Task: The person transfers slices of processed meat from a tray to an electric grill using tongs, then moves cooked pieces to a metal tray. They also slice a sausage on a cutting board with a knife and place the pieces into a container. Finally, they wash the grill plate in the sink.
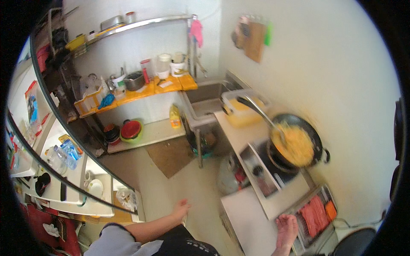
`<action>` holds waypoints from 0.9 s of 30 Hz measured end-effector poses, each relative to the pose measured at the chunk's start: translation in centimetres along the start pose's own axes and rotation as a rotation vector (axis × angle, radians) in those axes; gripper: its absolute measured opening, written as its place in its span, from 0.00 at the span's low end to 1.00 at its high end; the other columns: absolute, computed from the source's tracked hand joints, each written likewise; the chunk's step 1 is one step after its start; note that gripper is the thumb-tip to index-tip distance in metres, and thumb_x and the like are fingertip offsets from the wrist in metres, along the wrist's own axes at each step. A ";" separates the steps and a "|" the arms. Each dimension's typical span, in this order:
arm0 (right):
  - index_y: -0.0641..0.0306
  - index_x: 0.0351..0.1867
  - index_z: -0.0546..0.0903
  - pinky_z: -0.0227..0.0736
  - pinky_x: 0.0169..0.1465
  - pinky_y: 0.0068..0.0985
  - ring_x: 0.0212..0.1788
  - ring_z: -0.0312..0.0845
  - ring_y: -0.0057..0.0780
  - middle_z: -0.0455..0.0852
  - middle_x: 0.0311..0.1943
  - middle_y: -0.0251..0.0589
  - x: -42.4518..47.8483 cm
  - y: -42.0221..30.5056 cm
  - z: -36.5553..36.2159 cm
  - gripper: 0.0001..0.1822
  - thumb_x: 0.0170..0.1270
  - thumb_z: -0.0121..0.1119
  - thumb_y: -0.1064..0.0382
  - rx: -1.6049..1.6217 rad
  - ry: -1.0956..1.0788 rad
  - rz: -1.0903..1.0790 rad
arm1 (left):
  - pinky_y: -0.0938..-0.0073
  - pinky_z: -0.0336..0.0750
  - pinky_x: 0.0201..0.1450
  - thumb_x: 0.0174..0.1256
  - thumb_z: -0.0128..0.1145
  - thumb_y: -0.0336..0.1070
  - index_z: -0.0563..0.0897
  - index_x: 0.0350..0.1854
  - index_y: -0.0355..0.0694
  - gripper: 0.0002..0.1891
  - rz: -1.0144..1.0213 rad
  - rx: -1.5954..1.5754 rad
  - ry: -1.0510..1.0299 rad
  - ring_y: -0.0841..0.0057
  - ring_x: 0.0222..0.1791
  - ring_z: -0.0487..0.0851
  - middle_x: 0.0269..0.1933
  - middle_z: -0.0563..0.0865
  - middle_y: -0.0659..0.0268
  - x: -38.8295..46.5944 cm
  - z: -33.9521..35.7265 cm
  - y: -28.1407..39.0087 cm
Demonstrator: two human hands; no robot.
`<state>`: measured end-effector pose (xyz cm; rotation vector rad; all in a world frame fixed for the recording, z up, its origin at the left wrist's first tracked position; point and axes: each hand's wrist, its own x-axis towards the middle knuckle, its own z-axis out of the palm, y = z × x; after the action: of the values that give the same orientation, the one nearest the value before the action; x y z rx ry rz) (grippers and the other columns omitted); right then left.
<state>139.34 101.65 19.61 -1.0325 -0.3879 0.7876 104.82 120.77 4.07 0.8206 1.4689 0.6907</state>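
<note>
My left hand [181, 210] hangs blurred over the floor in front of my dark apron, with no object visible in its spread fingers. On the right, my right hand [287, 228] has loosely curled fingers beside a tray [302, 238] of pink sausages [314, 215] and an orange block [331, 210]. I see no object in that hand, though its palm is partly hidden. Farther ahead, a dark wok [290, 119] sits on the stove [261, 171]. It holds yellowish shredded food [299, 145], and a long-handled metal utensil [264, 116] leans in it.
A plastic tub with yellow contents [245, 116] stands between wok and sink [208, 100]. Below the counter is a gas cylinder [229, 174]. A yellow bottle [175, 116] stands on the low shelf. To the left, a curved dark-edged glass panel [80, 144] fronts shelves.
</note>
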 end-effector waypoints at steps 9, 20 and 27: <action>0.61 0.41 0.76 0.76 0.49 0.28 0.43 0.78 0.26 0.81 0.38 0.36 15.1 12.7 34.1 0.07 0.69 0.52 0.60 0.082 -0.314 0.369 | 0.72 0.75 0.47 0.60 0.57 0.33 0.74 0.53 0.38 0.18 0.093 -0.353 0.213 0.74 0.46 0.76 0.48 0.78 0.64 12.6 -23.1 14.2; 0.62 0.41 0.77 0.76 0.49 0.27 0.42 0.79 0.26 0.82 0.38 0.37 30.6 22.3 48.1 0.09 0.69 0.53 0.59 -0.052 -0.306 0.467 | 0.58 0.65 0.63 0.51 0.65 0.48 0.75 0.53 0.41 0.28 1.674 0.192 0.277 0.60 0.59 0.71 0.55 0.73 0.52 9.2 -29.0 50.1; 0.60 0.41 0.77 0.76 0.48 0.27 0.42 0.79 0.26 0.82 0.39 0.35 44.0 26.0 55.5 0.08 0.68 0.54 0.59 -0.005 -0.326 0.423 | 0.56 0.65 0.64 0.56 0.59 0.46 0.72 0.57 0.41 0.26 2.018 0.225 0.240 0.61 0.60 0.70 0.57 0.73 0.54 19.1 -25.6 61.5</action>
<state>123.70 175.47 20.40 -1.0050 -0.4545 1.3450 84.77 172.77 45.29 2.4010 0.3916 2.0794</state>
